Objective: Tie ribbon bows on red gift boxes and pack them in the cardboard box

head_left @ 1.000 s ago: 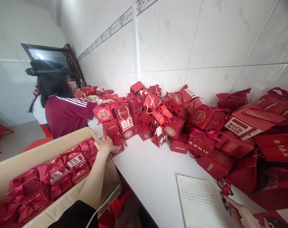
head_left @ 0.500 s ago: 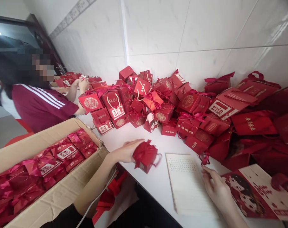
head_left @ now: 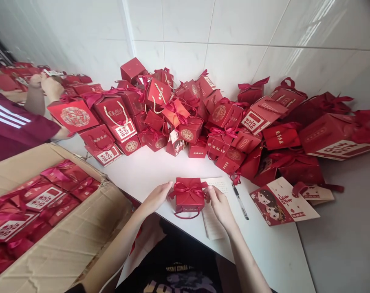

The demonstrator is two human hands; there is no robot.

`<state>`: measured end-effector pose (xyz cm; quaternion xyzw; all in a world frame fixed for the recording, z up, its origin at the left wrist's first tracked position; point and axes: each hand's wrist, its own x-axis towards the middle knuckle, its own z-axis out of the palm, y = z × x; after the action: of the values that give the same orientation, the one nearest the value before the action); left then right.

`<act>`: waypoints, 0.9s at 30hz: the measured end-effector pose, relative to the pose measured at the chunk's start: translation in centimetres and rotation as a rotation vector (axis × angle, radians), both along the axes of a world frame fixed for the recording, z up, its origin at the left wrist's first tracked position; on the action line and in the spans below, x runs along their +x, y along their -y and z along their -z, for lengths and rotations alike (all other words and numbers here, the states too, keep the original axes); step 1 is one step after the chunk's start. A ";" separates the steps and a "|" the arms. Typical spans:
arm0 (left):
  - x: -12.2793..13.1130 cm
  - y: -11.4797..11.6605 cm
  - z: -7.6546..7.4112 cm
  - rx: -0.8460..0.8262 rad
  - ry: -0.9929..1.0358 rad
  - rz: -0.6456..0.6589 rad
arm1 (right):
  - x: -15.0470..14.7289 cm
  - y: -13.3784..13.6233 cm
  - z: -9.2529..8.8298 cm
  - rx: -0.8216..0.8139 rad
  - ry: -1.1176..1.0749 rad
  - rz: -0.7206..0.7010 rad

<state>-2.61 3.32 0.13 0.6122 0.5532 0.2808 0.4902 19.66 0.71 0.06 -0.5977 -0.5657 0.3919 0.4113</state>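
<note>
A small red gift box [head_left: 189,199] with a ribbon bow on top stands near the table's front edge, its cord handle hanging toward me. On its left side my left hand [head_left: 159,196] pinches one end of the bow's ribbon. My right hand [head_left: 221,205] is closed on the ribbon end at the right. Partly under the box and my right hand lies a notebook [head_left: 215,228] with handwritten lines. A black pen [head_left: 240,202] rests to the right of it.
Many red gift boxes [head_left: 224,138] are piled along the tiled wall. At left stands an open cardboard carton [head_left: 111,207] packed with similar boxes. A flat printed card box [head_left: 283,203] lies at right. A co-worker's hands [head_left: 49,86] are busy at far left.
The box has gone from my left hand's grip to between both hands, bow facing up. My right hand has moved left from beside the notebook to the ribbon. The view has turned right.
</note>
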 end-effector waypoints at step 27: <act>-6.3 -0.7 -4.1 0.059 0.591 -0.285 | 5.7 -0.7 -3.5 0.160 -0.348 0.470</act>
<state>-8.94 4.03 4.22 0.4347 0.4589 0.5279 0.5672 25.33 1.37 3.53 -0.6019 -0.3620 0.3366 0.6272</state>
